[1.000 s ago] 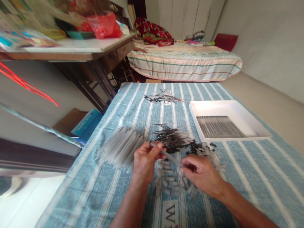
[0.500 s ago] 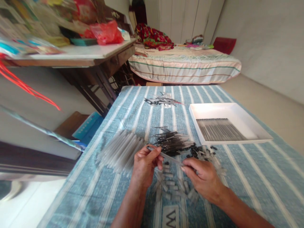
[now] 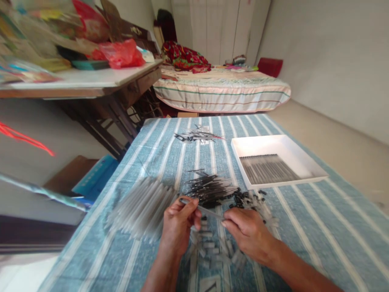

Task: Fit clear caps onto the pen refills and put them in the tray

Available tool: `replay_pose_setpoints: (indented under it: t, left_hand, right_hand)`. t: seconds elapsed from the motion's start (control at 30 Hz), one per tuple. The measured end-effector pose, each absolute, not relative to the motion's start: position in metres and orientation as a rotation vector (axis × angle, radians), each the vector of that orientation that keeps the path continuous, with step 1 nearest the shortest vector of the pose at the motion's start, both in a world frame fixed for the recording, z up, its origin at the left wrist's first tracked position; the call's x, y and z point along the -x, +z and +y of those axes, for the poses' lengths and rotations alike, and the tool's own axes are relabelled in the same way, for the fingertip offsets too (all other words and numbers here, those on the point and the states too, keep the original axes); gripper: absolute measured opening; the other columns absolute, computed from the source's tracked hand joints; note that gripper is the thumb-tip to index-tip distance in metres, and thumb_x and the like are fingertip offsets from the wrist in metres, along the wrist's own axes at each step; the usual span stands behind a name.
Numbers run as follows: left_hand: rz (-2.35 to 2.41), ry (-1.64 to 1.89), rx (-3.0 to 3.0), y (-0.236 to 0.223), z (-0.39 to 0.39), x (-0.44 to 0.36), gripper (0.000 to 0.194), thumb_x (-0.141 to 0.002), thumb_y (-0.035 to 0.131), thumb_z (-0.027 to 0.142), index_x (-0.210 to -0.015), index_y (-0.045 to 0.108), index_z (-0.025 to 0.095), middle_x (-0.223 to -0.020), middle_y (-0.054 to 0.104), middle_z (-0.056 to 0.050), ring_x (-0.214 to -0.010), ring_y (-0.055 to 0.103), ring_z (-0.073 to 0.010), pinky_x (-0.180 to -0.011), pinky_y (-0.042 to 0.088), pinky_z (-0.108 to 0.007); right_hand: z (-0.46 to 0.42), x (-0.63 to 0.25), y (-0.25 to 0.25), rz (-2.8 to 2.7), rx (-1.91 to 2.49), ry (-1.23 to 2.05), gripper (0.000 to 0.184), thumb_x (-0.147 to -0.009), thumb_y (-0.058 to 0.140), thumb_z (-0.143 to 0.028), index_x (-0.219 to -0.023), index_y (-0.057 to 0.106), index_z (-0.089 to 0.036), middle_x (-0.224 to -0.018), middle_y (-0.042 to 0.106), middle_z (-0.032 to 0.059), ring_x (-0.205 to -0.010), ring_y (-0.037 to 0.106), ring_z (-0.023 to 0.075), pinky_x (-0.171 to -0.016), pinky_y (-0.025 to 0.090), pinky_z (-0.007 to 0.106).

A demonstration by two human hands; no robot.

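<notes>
Between my two hands a grey translucent pen (image 3: 210,212) is held aslant above the table. My left hand (image 3: 180,221) pinches its dark-tipped end between thumb and forefinger. At the other end the fingers of my right hand (image 3: 247,229) are closed round it, hiding that tip. Left of my hands lies a pile of grey translucent pen barrels (image 3: 141,209). Just beyond them is a heap of thin dark pen refills (image 3: 209,188). Small clear caps (image 3: 209,245) are scattered below my hands, and small black plugs (image 3: 240,198) lie mixed with more clear pieces by my right hand.
A white open box (image 3: 306,168) at the right holds a row of pens (image 3: 267,168). Farther back, a small bunch of dark refills (image 3: 197,136) rests on the striped tablecloth (image 3: 164,152). A cluttered side table (image 3: 91,83) stands left, a bed (image 3: 221,89) behind.
The whole view has shifted, so the table and hands appear slightly further left and lower. Both hands keep hold of the pen in nearly the same pose.
</notes>
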State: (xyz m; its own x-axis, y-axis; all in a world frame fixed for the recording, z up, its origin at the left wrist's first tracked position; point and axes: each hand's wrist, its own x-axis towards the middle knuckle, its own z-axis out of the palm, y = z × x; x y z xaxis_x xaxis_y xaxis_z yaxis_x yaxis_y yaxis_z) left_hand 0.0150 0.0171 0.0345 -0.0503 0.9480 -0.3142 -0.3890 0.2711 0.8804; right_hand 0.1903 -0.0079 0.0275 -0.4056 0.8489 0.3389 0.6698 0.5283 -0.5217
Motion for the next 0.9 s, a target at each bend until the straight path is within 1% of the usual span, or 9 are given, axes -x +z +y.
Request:
replay_pose_setpoints:
  t: [0.1, 0.2, 0.37, 0.47, 0.53, 0.6, 0.7, 0.8, 0.9]
  left_hand:
    - [1.115, 1.169, -0.710, 0.034, 0.016, -0.019, 0.018, -0.068, 0.070, 0.026, -0.067, 0.055, 0.016, -0.045, 0.058, 0.005, -0.030, 0.046, -0.0067, -0.033, 0.035, -0.017]
    - [1.106, 1.158, -0.765, 0.034, 0.015, -0.019, 0.018, -0.067, 0.071, 0.027, -0.067, 0.058, 0.015, -0.047, 0.058, 0.004, -0.032, 0.046, -0.0068, -0.034, 0.035, -0.018]
    - [1.118, 1.148, -0.878, 0.036, 0.018, -0.016, 0.023, -0.065, 0.071, 0.034, -0.075, 0.063, 0.015, -0.057, 0.063, 0.000, -0.041, 0.052, -0.0100, -0.043, 0.042, -0.022]
    - [1.230, 1.181, -0.937, 0.038, 0.021, -0.013, 0.028, -0.065, 0.070, 0.037, -0.082, 0.065, 0.016, -0.060, 0.064, 0.000, -0.045, 0.053, -0.0116, -0.048, 0.044, -0.024]
    - [1.287, 1.205, -0.964, 0.037, 0.023, -0.010, 0.025, -0.064, 0.069, 0.038, -0.079, 0.065, 0.017, -0.058, 0.063, 0.001, -0.045, 0.052, -0.0116, -0.046, 0.043, -0.023]
    - [1.322, 1.209, -0.995, 0.036, 0.025, -0.007, 0.022, -0.064, 0.068, 0.037, -0.075, 0.065, 0.019, -0.058, 0.063, 0.002, -0.045, 0.052, -0.0116, -0.045, 0.042, -0.022]
    - [1.402, 1.161, -1.066, 0.034, 0.027, -0.006, 0.018, -0.065, 0.066, 0.036, -0.072, 0.065, 0.020, -0.054, 0.062, 0.004, -0.045, 0.053, -0.0116, -0.047, 0.043, -0.022]
    - [1.515, 1.104, -1.122, 0.034, 0.028, -0.008, 0.016, -0.063, 0.066, 0.034, -0.071, 0.065, 0.020, -0.050, 0.061, 0.005, -0.044, 0.054, -0.0120, -0.049, 0.044, -0.023]
    - [1.601, 1.083, -1.143, 0.034, 0.029, -0.010, 0.018, -0.061, 0.066, 0.036, -0.071, 0.066, 0.020, -0.049, 0.062, 0.005, -0.045, 0.056, -0.0135, -0.049, 0.046, -0.024]
  right_hand:
    - [-0.004, -0.185, 0.035, -2.330, 1.279, 0.232, 0.024, -0.088, 0.044, -0.023, -0.068, 0.056, -0.018, -0.064, 0.059, 0.0013, -0.061, 0.055, 0.0134, -0.057, 0.036, 0.024]
    - [-0.001, -0.178, 0.043, -2.389, 1.297, 0.083, 0.021, -0.084, 0.051, -0.024, -0.064, 0.056, -0.019, -0.063, 0.059, 0.0011, -0.062, 0.054, 0.0153, -0.059, 0.036, 0.027]
    - [0.018, -0.197, 0.052, -2.320, 1.321, 0.140, 0.021, -0.083, 0.054, -0.025, -0.064, 0.059, -0.018, -0.064, 0.060, 0.0006, -0.064, 0.053, 0.0139, -0.061, 0.038, 0.025]
    - [0.052, -0.244, 0.053, -2.125, 1.587, 0.227, 0.017, -0.083, 0.052, -0.027, -0.076, 0.066, -0.019, -0.070, 0.064, -0.0001, -0.065, 0.056, 0.0122, -0.061, 0.039, 0.022]
    - [0.079, -0.289, 0.050, -1.886, 2.002, 0.203, 0.016, -0.081, 0.053, -0.032, -0.082, 0.067, -0.024, -0.072, 0.066, -0.0031, -0.066, 0.058, 0.0122, -0.061, 0.039, 0.021]
    - [0.104, -0.335, 0.045, -1.743, 2.190, 0.139, 0.019, -0.079, 0.053, -0.031, -0.084, 0.068, -0.022, -0.078, 0.068, 0.0014, -0.073, 0.060, 0.0166, -0.060, 0.039, 0.024]
    - [0.127, -0.393, 0.034, -1.631, 2.374, 0.127, 0.018, -0.076, 0.056, -0.028, -0.082, 0.070, -0.018, -0.080, 0.069, 0.0068, -0.076, 0.061, 0.0202, -0.060, 0.040, 0.025]
    - [0.134, -0.427, 0.021, -1.597, 2.483, 0.198, 0.016, -0.073, 0.059, -0.026, -0.078, 0.070, -0.016, -0.080, 0.068, 0.0070, -0.077, 0.062, 0.0200, -0.061, 0.041, 0.024]
    - [0.134, -0.441, 0.012, -1.596, 2.543, 0.351, 0.018, -0.076, 0.058, -0.027, -0.083, 0.069, -0.015, -0.075, 0.066, 0.0056, -0.074, 0.062, 0.0184, -0.062, 0.043, 0.024]
